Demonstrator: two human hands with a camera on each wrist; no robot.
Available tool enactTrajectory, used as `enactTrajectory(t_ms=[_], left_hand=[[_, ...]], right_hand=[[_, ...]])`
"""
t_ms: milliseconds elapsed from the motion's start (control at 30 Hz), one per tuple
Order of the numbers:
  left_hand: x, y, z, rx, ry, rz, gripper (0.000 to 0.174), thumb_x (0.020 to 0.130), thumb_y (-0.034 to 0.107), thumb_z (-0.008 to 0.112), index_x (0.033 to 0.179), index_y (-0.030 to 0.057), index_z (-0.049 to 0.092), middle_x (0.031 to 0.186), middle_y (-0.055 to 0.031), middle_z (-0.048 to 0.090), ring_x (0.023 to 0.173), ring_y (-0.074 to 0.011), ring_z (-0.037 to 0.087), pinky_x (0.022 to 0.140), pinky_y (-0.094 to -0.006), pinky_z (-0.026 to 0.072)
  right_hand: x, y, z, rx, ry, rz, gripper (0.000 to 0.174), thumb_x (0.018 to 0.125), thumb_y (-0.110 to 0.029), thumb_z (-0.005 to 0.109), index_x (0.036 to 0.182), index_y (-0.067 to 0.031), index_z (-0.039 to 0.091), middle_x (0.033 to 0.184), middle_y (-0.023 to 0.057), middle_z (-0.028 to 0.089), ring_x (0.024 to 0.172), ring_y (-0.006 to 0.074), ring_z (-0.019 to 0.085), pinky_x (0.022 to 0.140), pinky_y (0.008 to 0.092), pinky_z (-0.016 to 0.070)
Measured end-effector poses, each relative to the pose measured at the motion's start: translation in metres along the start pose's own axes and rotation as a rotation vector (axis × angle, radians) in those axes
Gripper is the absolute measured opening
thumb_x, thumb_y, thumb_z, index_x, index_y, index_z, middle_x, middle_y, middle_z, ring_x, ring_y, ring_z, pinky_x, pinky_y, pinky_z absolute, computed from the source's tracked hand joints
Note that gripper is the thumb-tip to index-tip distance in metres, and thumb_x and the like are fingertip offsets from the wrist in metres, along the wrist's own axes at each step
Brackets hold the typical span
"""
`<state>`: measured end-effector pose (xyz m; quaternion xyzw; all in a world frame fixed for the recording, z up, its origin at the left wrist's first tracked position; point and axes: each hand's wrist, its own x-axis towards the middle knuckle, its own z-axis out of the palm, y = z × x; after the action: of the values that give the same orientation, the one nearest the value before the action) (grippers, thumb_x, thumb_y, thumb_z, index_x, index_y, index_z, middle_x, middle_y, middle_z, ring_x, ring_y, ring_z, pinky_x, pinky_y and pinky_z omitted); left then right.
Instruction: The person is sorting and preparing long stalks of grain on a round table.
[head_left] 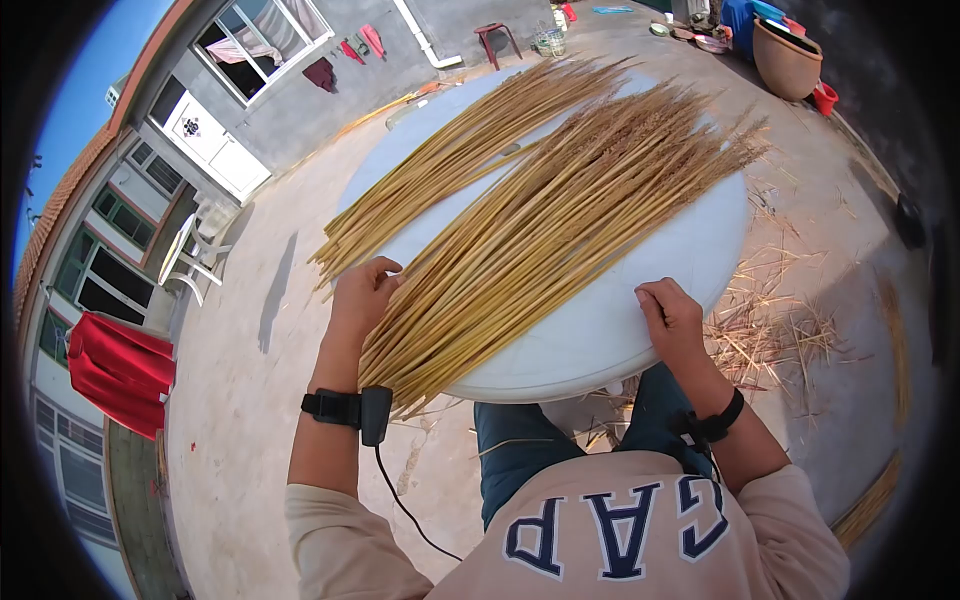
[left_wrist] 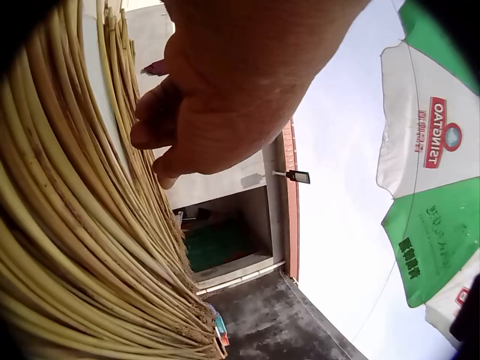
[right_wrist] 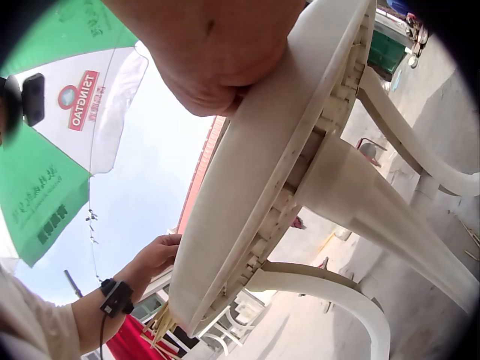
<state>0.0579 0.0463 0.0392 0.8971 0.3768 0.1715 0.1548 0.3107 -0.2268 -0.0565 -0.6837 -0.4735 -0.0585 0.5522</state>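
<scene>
A large bundle of dry plant stalks with feathery seed heads (head_left: pixel 560 220) lies slantwise across a round white table (head_left: pixel 700 245). Beside it, to the left, a smaller bundle of similar stalks (head_left: pixel 420 175) lies apart. My left hand (head_left: pixel 363 297) is bent at the cut ends of the large bundle, by the gap between the two. In the left wrist view, the thumb and fingers of that hand (left_wrist: pixel 217 112) are loosely curved with nothing between them, close to the stalks (left_wrist: pixel 90 195). My right hand (head_left: pixel 672 318), fingers loosely curled, is at the table's near right edge and holds nothing visible.
Broken straw (head_left: pixel 780 320) litters the ground right of the table. A large clay pot (head_left: pixel 785 62) stands at the back right, a white chair (head_left: pixel 195 250) to the left. Overhead spreads a green and white parasol (left_wrist: pixel 435 150). The table stands on curved white legs (right_wrist: pixel 330 289).
</scene>
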Motion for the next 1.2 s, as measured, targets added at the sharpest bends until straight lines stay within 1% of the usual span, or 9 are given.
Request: enactTrajectory(t_ms=[67, 167, 367, 400, 600, 833, 933, 1000, 1200], left_hand=[[0.0, -0.027, -0.016, -0.023, 0.016, -0.069, 0.021, 0.075, 0.015, 0.065, 0.092, 0.0042, 0.064, 0.071, -0.0132, 0.062, 0.065, -0.026, 0.059, 0.063, -0.0335, 0.0462], [-0.005, -0.061, -0.036, 0.065, 0.042, 0.037, 0.021, 0.076, 0.015, 0.064, 0.094, 0.003, 0.063, 0.078, -0.0126, 0.063, 0.069, -0.0233, 0.058, 0.067, -0.0322, 0.0462], [0.01, -0.103, -0.051, 0.099, -0.131, -0.09, 0.032, 0.078, 0.016, 0.063, 0.109, 0.0063, 0.059, 0.105, -0.0127, 0.061, 0.097, -0.0263, 0.057, 0.081, -0.0351, 0.0451], [0.017, -0.101, -0.054, 0.113, -0.237, -0.114, 0.04, 0.079, 0.018, 0.062, 0.116, 0.0075, 0.054, 0.116, -0.0133, 0.055, 0.108, -0.0284, 0.052, 0.089, -0.0363, 0.0418], [0.074, -0.106, -0.029, 0.292, -0.35, 0.0, 0.049, 0.08, 0.022, 0.06, 0.126, 0.0095, 0.045, 0.127, -0.0138, 0.047, 0.118, -0.0299, 0.042, 0.097, -0.0374, 0.0354], [0.087, -0.112, 0.006, 0.471, -0.222, 0.04, 0.055, 0.076, 0.015, 0.064, 0.127, 0.0092, 0.042, 0.124, -0.0156, 0.048, 0.115, -0.0316, 0.043, 0.093, -0.0392, 0.038], [0.087, -0.11, 0.009, 0.497, -0.151, 0.089, 0.048, 0.072, 0.012, 0.066, 0.116, 0.0067, 0.049, 0.119, -0.0153, 0.05, 0.111, -0.0319, 0.045, 0.089, -0.0403, 0.0398], [0.083, -0.108, 0.01, 0.519, -0.112, 0.202, 0.032, 0.074, 0.009, 0.061, 0.105, 0.0046, 0.054, 0.106, -0.0152, 0.056, 0.101, -0.0322, 0.051, 0.082, -0.0416, 0.0428], [0.085, -0.116, 0.021, 0.595, -0.131, 0.149, 0.019, 0.078, 0.004, 0.048, 0.096, 0.0038, 0.055, 0.086, -0.0182, 0.061, 0.083, -0.0365, 0.058, 0.072, -0.0444, 0.0453]], right_hand=[[-0.001, -0.002, 0.001, -0.019, -0.001, 0.029, 0.002, 0.08, -0.001, 0.057, 0.081, 0.0001, 0.059, 0.07, 0.0121, 0.055, 0.059, 0.0271, 0.054, 0.052, 0.0313, 0.0423], [0.0, -0.004, 0.002, -0.048, 0.018, -0.026, 0.002, 0.08, -0.001, 0.058, 0.081, -0.0002, 0.059, 0.068, 0.0118, 0.054, 0.057, 0.0266, 0.053, 0.051, 0.0314, 0.0415], [0.0, -0.008, 0.003, -0.099, -0.017, 0.008, 0.001, 0.079, -0.001, 0.058, 0.08, -0.0008, 0.059, 0.067, 0.0111, 0.053, 0.056, 0.0258, 0.053, 0.05, 0.0317, 0.0409], [0.0, -0.008, 0.004, -0.103, -0.024, 0.001, 0.001, 0.079, -0.001, 0.058, 0.08, -0.0008, 0.059, 0.067, 0.0111, 0.053, 0.056, 0.0258, 0.053, 0.05, 0.0317, 0.0409], [0.001, -0.011, 0.006, -0.152, 0.02, -0.019, 0.001, 0.079, 0.0, 0.058, 0.079, -0.0012, 0.058, 0.066, 0.011, 0.052, 0.054, 0.0248, 0.051, 0.049, 0.0306, 0.0401], [0.003, -0.01, 0.006, -0.152, 0.029, -0.065, 0.002, 0.077, 0.001, 0.059, 0.079, -0.0012, 0.058, 0.064, 0.0113, 0.053, 0.053, 0.0256, 0.052, 0.047, 0.0316, 0.0402], [0.004, -0.011, 0.004, -0.139, 0.027, -0.048, 0.003, 0.077, 0.0, 0.059, 0.079, -0.0015, 0.058, 0.064, 0.0111, 0.052, 0.053, 0.0256, 0.052, 0.047, 0.0318, 0.0402], [0.003, -0.012, 0.004, -0.153, 0.025, -0.051, 0.003, 0.077, 0.001, 0.059, 0.079, -0.0015, 0.058, 0.063, 0.0109, 0.052, 0.052, 0.0257, 0.052, 0.047, 0.0318, 0.0402], [0.004, -0.012, 0.004, -0.155, 0.04, -0.081, 0.003, 0.077, 0.001, 0.059, 0.078, -0.0009, 0.058, 0.063, 0.0107, 0.052, 0.052, 0.0254, 0.051, 0.047, 0.0315, 0.0398]])
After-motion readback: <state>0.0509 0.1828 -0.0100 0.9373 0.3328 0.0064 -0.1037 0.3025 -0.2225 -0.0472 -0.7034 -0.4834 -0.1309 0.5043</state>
